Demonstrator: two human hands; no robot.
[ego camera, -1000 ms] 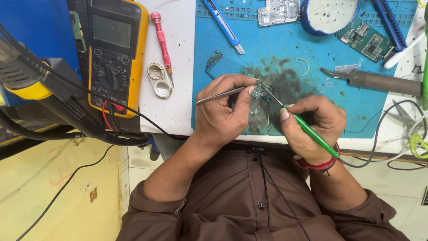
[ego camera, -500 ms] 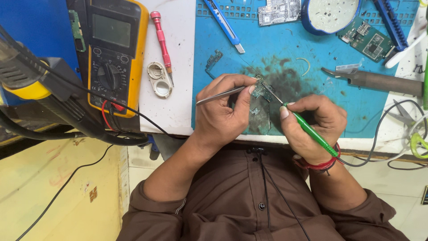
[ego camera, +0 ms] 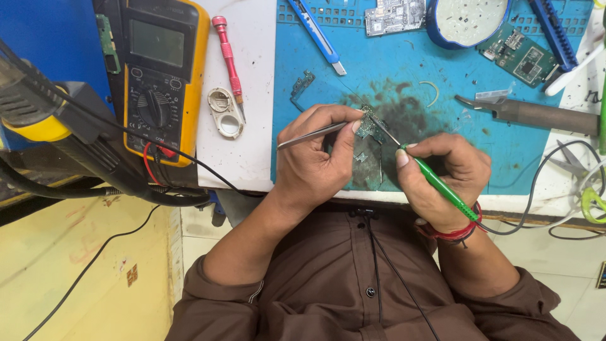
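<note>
Green-handled soldering iron (ego camera: 442, 186) sits in my right hand (ego camera: 445, 173), fingers wrapped around its shaft like a pen, tip angled to the small circuit board (ego camera: 371, 126) at centre frame on the blue mat (ego camera: 505, 145). My left hand (ego camera: 315, 158) pinches metal tweezers (ego camera: 312, 134) closed between thumb and forefinger, points touching the board's upper edge. I judge the board light, thin, stiff and fragile, best steadied by its bare edges, not its components. A yellow multimeter (ego camera: 158, 82) lies upper left on the desk (ego camera: 252, 151), a red screwdriver (ego camera: 228, 57) beside it.
</note>
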